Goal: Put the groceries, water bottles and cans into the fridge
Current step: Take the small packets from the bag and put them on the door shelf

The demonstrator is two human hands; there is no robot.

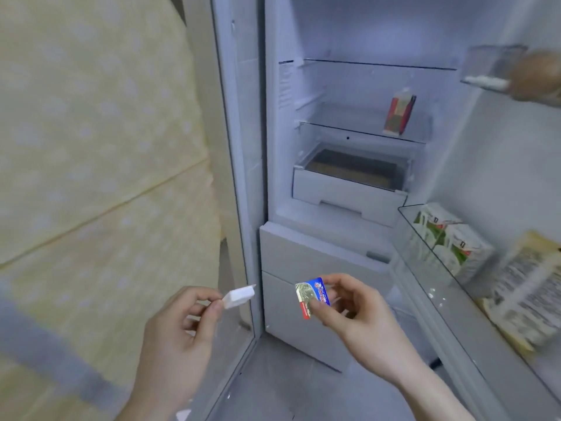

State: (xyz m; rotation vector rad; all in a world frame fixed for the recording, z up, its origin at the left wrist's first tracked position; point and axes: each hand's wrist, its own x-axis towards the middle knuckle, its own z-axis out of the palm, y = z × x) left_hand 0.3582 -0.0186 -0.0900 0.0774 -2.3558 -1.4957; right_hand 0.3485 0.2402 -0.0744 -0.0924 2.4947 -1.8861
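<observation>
Groceries in hand: the right hand (pixel 358 317) pinches a small blue-and-red packet (pixel 312 297) between thumb and fingers (pixel 340 284), the left hand (pixel 179 332) pinches a small white block (pixel 239 296), both low before the open fridge (pixel 349 165). I'd lift each to the glass shelf (pixel 361 133) beside the red carton (pixel 399 115), laying them flat, clear of the edge.

Both bare forearms reach forward from below, held at about the same height and a little apart. The left hand (pixel 185 317) is turned palm inward, its thumb and forefinger pinched together around something small, the other fingers curled loosely beneath. The right hand (pixel 352 308) shows its back, thumb pressed up against bent fingers in a pinch.
</observation>
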